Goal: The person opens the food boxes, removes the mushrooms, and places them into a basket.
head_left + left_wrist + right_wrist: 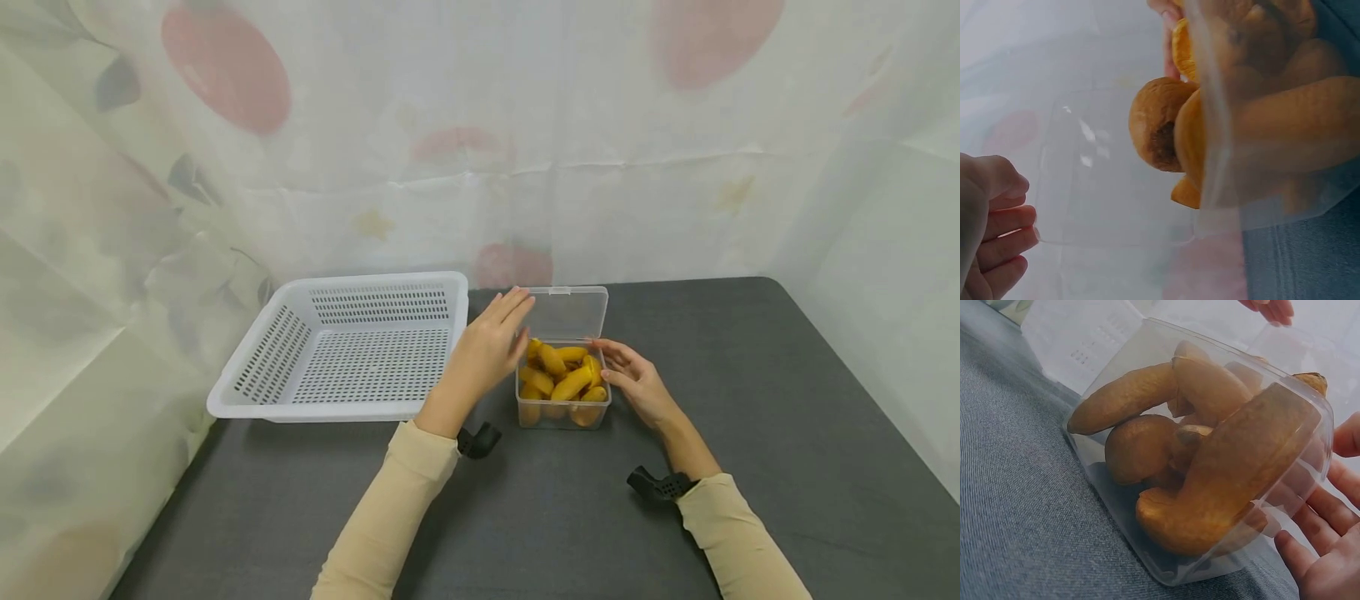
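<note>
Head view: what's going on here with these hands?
A person's left hand is raised beside the opened, clear plastic lid of a clear, rectangular plastic box, while the right hand is at the box's right side. Yellow, curved pieces fill the box. A white, rectangular, perforated plastic basket stands to its left on the dark grey table.

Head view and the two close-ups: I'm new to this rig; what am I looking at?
No robot here: these are a person's bare left hand and right hand. The widest picture comes from a camera on the head; the close-ups come from a black camera on each wrist. On the dark grey table stand a white perforated basket and a clear box of yellow-orange pieces, its lid open. The left hand is beside the lid; the right hand touches the box's side.
</note>
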Motion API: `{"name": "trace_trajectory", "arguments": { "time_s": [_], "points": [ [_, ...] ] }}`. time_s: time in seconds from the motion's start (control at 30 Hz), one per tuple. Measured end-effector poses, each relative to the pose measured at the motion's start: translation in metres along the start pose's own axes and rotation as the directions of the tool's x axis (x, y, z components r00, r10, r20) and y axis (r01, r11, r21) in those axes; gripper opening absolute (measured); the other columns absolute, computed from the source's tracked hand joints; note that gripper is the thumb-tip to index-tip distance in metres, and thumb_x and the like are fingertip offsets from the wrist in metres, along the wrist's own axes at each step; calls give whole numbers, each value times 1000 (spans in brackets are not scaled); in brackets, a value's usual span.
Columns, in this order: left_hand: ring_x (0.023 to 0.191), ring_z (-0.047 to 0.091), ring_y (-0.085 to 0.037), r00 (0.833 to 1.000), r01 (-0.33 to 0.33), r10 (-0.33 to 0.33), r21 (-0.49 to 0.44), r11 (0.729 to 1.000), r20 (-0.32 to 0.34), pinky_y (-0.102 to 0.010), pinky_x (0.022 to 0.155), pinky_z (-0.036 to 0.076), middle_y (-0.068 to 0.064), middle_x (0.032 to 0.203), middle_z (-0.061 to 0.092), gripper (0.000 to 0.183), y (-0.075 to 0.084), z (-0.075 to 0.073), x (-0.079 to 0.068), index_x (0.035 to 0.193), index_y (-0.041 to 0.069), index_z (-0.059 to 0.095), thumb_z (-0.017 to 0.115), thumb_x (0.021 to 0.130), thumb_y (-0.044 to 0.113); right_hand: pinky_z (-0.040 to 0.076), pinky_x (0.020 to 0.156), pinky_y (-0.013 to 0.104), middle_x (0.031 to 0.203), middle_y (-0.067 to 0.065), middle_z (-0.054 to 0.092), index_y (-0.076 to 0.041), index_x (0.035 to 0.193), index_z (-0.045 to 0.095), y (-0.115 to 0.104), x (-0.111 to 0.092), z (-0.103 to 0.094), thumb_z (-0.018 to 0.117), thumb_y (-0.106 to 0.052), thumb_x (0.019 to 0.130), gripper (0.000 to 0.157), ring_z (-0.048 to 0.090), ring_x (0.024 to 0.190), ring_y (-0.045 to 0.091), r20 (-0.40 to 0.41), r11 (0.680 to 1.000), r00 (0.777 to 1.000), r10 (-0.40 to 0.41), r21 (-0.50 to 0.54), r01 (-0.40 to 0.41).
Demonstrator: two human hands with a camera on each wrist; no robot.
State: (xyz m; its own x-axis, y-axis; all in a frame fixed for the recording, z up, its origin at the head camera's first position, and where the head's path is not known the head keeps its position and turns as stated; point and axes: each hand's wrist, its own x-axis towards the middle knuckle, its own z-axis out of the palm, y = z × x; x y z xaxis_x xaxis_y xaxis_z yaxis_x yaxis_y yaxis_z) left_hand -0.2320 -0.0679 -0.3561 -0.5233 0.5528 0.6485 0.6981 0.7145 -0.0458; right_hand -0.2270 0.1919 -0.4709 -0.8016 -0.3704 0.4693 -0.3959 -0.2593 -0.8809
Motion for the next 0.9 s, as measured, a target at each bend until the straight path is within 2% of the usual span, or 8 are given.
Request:
{"name": "trace_trajectory", "arguments": {
  "time_s": [0.27,0.53,0.7,0.9],
  "points": [
    [132,53,-29,994,67,-65,-13,998,85,-37,114,43,-16,139,57,41,-6,5,14,134,-1,54,58,95,14,43,105,9,140,-11,54,19,139,30,1,-1,-1,46,2,98,47,46,134,-1,6,1000,1000,-3,-14,3],
    [141,44,-28,968,160,-156,0,987,198,-40,118,37,-16,147,48,45,-7,12,22,139,1,49,53,99,20,42,106,9,139,-10,54,19,138,30,0,-1,1,46,2,98,47,46,133,-2,-2,1000,1000,11,-11,-11],
    [143,39,-29,932,241,-233,4,970,277,-42,121,33,-15,150,45,48,-6,15,33,142,2,45,51,100,24,42,106,8,138,-11,54,18,139,31,1,0,2,46,2,98,46,46,133,-2,-20,1000,999,27,-12,-27],
    [147,34,-27,870,316,-298,20,948,392,-42,123,29,-14,154,40,52,-7,22,46,146,2,40,48,102,29,43,105,9,138,-12,54,17,139,31,2,0,1,46,2,98,46,46,133,-2,-25,999,999,37,-8,-37]
  ]
}}
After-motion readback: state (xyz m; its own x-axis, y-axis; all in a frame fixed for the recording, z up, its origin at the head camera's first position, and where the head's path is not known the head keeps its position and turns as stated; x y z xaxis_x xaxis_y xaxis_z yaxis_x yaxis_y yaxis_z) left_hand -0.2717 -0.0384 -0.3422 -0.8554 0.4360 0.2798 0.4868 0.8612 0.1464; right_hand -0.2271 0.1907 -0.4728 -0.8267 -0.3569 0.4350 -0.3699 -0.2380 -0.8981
